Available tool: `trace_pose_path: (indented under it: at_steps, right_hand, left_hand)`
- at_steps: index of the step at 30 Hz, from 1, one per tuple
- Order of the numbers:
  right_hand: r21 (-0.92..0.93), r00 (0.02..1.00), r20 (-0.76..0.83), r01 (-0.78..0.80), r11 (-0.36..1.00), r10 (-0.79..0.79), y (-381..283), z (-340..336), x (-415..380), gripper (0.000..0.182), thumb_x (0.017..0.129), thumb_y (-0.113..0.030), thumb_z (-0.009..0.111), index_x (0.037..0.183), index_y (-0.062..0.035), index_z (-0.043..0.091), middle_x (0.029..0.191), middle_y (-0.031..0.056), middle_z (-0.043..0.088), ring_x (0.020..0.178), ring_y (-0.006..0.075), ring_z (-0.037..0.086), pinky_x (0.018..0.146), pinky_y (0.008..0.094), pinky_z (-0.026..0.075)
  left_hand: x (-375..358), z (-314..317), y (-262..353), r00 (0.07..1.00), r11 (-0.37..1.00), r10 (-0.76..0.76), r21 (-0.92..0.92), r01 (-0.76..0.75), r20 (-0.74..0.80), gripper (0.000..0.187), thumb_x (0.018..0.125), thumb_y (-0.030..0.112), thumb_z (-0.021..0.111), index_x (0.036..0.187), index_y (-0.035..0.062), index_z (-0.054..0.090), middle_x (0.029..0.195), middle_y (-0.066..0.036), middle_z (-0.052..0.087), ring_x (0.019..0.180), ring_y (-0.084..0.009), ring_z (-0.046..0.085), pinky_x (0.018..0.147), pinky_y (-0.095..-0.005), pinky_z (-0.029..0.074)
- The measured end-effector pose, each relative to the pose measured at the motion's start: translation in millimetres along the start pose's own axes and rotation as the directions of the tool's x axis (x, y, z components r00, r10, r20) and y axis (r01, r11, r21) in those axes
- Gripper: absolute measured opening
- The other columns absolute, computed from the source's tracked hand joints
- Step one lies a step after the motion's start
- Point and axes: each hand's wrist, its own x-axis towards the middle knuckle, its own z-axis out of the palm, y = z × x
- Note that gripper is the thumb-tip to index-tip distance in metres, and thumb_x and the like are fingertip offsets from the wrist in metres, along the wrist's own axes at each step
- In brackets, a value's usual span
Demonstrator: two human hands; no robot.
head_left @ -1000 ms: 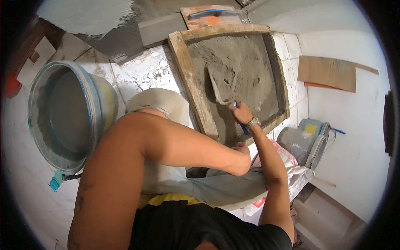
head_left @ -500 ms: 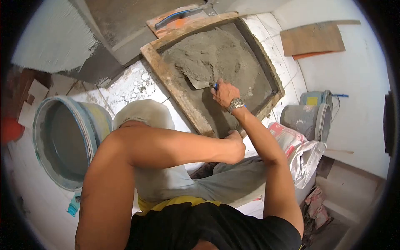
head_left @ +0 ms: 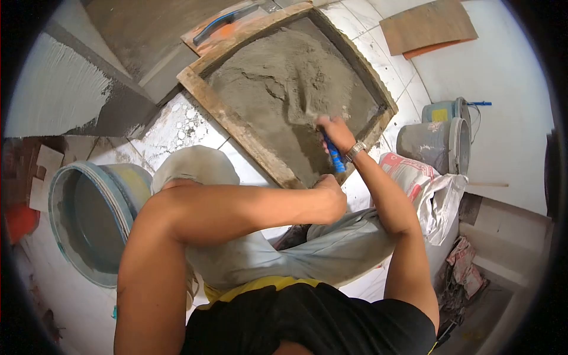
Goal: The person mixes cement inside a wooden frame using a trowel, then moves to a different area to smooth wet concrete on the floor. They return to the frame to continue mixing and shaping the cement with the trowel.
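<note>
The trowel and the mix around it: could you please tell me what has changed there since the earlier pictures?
The right hand has moved the trowel right, away from the left board of the wooden frame; its blade, visible earlier, can't be made out. The mix shows new grooves. Unchanged: trowel held, left hand at the near corner.

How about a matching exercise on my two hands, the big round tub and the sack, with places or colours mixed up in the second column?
Column one:
1. Left hand
2. Right hand
3. Big round tub
4. Sack

Column two:
A. White with red print
B. Closed around a blue handle
C. By the near corner of the wooden frame
D. On the floor, to the left of the left knee

Right pairs: 1-C, 2-B, 3-D, 4-A
</note>
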Motion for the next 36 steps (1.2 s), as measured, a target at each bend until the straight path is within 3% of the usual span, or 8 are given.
trace_pose_path:
  at_steps: [2, 3, 11, 27, 28, 30, 35, 36]
  right_hand:
    - [-0.494, 0.974, 0.02, 0.207, 0.845, -0.227, 8, -2, 2, 0.033, 0.085, -0.034, 0.058, 0.082, -0.001, 0.058, 0.067, 0.0165, 0.061, 0.059, 0.0312, 0.063, 0.054, 0.0434, 0.051]
    - [-0.839, 0.898, 0.139, 0.331, 0.433, -0.416, 9, 0, 2, 0.033, 0.084, -0.034, 0.059, 0.085, -0.0012, 0.06, 0.072, 0.0209, 0.065, 0.068, 0.0372, 0.066, 0.062, 0.0473, 0.053]
    - [-0.941, 0.942, 0.134, 0.219, 0.259, -0.308, 26, 3, 44, 0.036, 0.085, -0.038, 0.058, 0.093, -0.0029, 0.062, 0.084, 0.0241, 0.067, 0.084, 0.0415, 0.065, 0.074, 0.0486, 0.052]
    - [-0.77, 0.816, -0.133, 0.272, 0.577, -0.563, 0, -7, 31, 0.033, 0.085, -0.034, 0.058, 0.087, -0.0009, 0.058, 0.067, 0.0188, 0.063, 0.063, 0.0362, 0.064, 0.058, 0.0459, 0.052]
    - [-0.343, 0.943, -0.195, 0.194, 0.919, -0.271, 2, -11, 30, 0.032, 0.085, -0.033, 0.057, 0.082, -0.0009, 0.056, 0.063, 0.0147, 0.06, 0.055, 0.0304, 0.061, 0.051, 0.0422, 0.05]
    - [0.373, 0.985, -0.11, -0.083, 0.924, 0.132, -17, -1, 7, 0.031, 0.085, -0.03, 0.055, 0.074, -0.0012, 0.053, 0.056, 0.005, 0.05, 0.039, 0.0157, 0.048, 0.036, 0.0322, 0.043]
    - [-0.017, 0.998, -0.02, -0.064, 0.998, 0.064, 5, -3, 17, 0.035, 0.082, -0.033, 0.06, 0.079, 0.0018, 0.058, 0.061, 0.0111, 0.058, 0.046, 0.0245, 0.058, 0.043, 0.038, 0.048]
    - [-0.483, 0.986, 0.05, 0.164, 0.86, -0.159, 8, -6, 20, 0.038, 0.08, -0.036, 0.062, 0.082, 0.0019, 0.061, 0.067, 0.0165, 0.062, 0.054, 0.0306, 0.062, 0.051, 0.0412, 0.051]
  left_hand:
    - [2, 2, 0, 1.0, 0.998, 0.006, 0.056, -0.006, 0.0, 0.018, 0.081, 0.019, 0.066, 0.095, 0.0104, 0.074, 0.099, -0.006, 0.071, 0.092, -0.022, 0.066, 0.076, -0.0403, 0.043]
    - [4, 3, -1, 1.0, 0.999, -0.001, 0.051, 0.001, -0.001, 0.018, 0.081, 0.019, 0.066, 0.095, 0.0104, 0.074, 0.099, -0.006, 0.071, 0.092, -0.022, 0.066, 0.076, -0.0403, 0.043]
    - [5, -4, 4, 0.996, 0.998, 0.015, 0.052, -0.02, 0.093, 0.026, 0.083, 0.024, 0.068, 0.104, 0.0099, 0.073, 0.108, -0.008, 0.07, 0.098, -0.0282, 0.064, 0.079, -0.0476, 0.044]
    - [-2, -4, 3, 0.998, 1.0, 0.011, 0.006, -0.012, 0.07, 0.024, 0.079, 0.022, 0.071, 0.1, 0.0108, 0.074, 0.105, -0.007, 0.07, 0.094, -0.0245, 0.065, 0.077, -0.0417, 0.043]
    - [0, -1, 3, 0.998, 1.0, 0.01, 0.008, -0.011, 0.055, 0.023, 0.079, 0.022, 0.071, 0.099, 0.0106, 0.074, 0.104, -0.006, 0.071, 0.094, -0.0247, 0.065, 0.077, -0.0419, 0.043]
    - [4, 2, 3, 0.999, 1.0, 0.003, 0.007, -0.004, 0.04, 0.023, 0.079, 0.022, 0.072, 0.099, 0.0103, 0.074, 0.103, -0.006, 0.071, 0.094, -0.0248, 0.065, 0.077, -0.042, 0.044]
    - [7, -5, 4, 0.996, 0.999, 0.002, 0.036, -0.006, 0.09, 0.023, 0.083, 0.022, 0.068, 0.101, 0.0097, 0.073, 0.107, -0.008, 0.069, 0.098, -0.0273, 0.064, 0.078, -0.0462, 0.046]
    - [5, -5, 4, 0.996, 1.0, -0.004, 0.03, 0.002, 0.087, 0.023, 0.083, 0.022, 0.068, 0.101, 0.0097, 0.073, 0.107, -0.008, 0.069, 0.098, -0.0273, 0.064, 0.078, -0.0462, 0.046]
